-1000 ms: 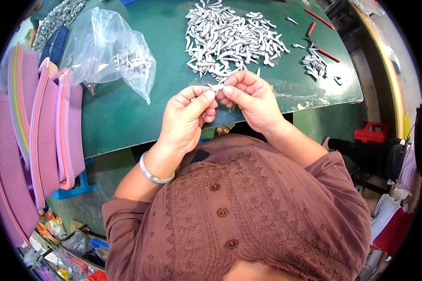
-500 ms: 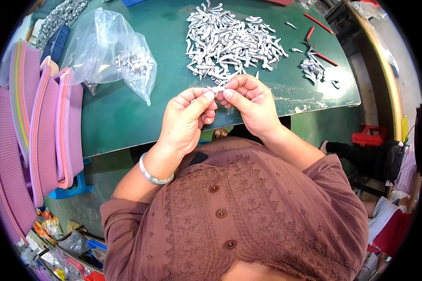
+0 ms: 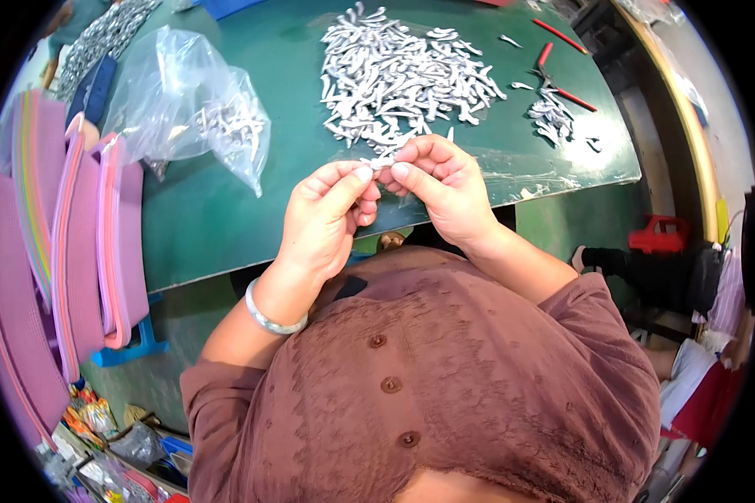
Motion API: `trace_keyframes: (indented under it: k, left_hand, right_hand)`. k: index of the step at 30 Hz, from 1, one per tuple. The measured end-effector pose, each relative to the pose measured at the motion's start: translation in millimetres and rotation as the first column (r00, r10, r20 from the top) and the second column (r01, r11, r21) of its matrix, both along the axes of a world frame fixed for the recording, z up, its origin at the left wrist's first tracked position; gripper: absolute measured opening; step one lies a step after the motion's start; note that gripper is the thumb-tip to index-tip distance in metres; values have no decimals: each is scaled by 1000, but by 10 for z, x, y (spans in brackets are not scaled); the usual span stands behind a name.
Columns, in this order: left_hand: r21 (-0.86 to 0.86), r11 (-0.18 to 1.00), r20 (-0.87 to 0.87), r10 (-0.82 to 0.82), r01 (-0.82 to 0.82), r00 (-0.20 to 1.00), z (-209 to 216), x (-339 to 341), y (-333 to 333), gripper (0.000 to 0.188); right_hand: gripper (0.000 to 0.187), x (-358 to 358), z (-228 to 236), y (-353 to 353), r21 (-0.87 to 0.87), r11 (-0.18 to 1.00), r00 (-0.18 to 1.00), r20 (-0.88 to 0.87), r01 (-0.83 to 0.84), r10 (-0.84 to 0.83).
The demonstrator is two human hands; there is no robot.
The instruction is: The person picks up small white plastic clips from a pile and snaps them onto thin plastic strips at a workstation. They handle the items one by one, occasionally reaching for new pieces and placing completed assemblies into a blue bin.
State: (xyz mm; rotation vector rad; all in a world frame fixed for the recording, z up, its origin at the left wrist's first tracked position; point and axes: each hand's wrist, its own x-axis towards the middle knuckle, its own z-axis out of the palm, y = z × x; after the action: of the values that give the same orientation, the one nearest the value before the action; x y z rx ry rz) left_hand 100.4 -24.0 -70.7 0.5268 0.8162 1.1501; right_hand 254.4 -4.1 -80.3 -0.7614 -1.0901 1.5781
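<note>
Both my hands meet over the near edge of the green table (image 3: 226, 226), pinching a small silvery-white piece (image 3: 378, 164) between thumbs and fingertips. My left hand (image 3: 325, 214), with a pale bangle (image 3: 270, 313) on its wrist, has its fingers curled and its thumb on the left end of the piece. My right hand (image 3: 445, 184) grips the other end with thumb and forefinger. Fingertips cover most of the piece, so its full shape is hidden. Just beyond them spreads a big pile of small curved silvery-white pieces (image 3: 407, 75).
A clear plastic bag (image 3: 176, 92) with similar pieces lies left. Red-handled pliers (image 3: 547, 81) rest at the right beside a small heap of pieces (image 3: 550, 117). Pink-purple baskets (image 3: 84, 251) are stacked along the left edge. A red stool (image 3: 658, 235) stands on the floor at right.
The whole view has shifted slightly, with table items appearing a little further left. Both hands keep their pinch on the small piece; their pose has barely changed.
</note>
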Motion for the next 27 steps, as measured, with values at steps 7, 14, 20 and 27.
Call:
trace_keyframes:
  k: [7, 14, 20, 27]
  left_hand:
    - [-3, 1000, -81, -28, 28, 996, -3, -76, -40, 14]
    - [6, 1000, -141, -28, 29, 990, -53, -95, -36, 14]
    - [-1, 999, -150, -36, 36, 988, -60, -103, -33, 13]
    - [-9, 998, -178, -58, 58, 982, -44, -107, -21, 13]
  right_hand:
    - [5, 649, 64, 282, 233, 945, 902, 315, 230, -297]
    - [5, 1533, -146, 369, 721, 640, 90, 642, 264, -761]
    - [12, 1566, -149, 366, 825, 553, 5, 556, 118, -831]
    - [9, 1248, -90, 468, 821, 558, 212, 570, -121, -794]
